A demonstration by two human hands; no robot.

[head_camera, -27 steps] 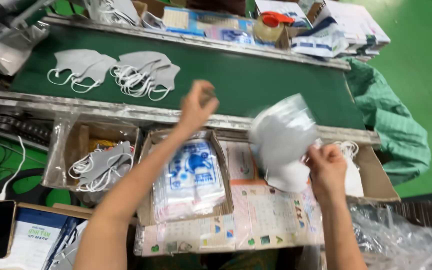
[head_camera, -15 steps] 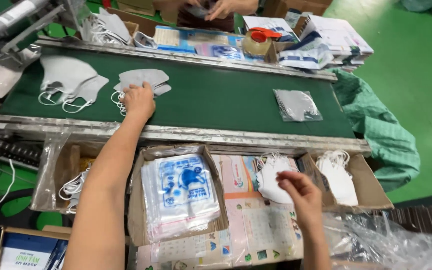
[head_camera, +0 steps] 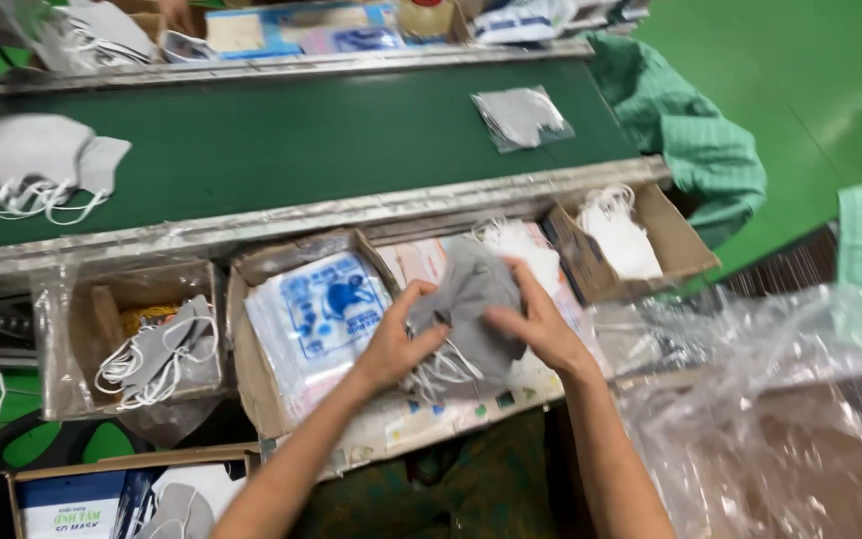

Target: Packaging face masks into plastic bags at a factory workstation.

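My left hand (head_camera: pixel 396 344) and right hand (head_camera: pixel 536 324) both pinch a soft grey face mask (head_camera: pixel 471 299), folded and creased, its white ear loops dangling beneath. I hold it just above the printed sheets on the bench (head_camera: pixel 451 419), beside the cardboard box of printed plastic bags (head_camera: pixel 316 319). The green conveyor belt (head_camera: pixel 281 140) beyond lies mostly bare; crumpled clear plastic (head_camera: pixel 770 419) crowds my right.
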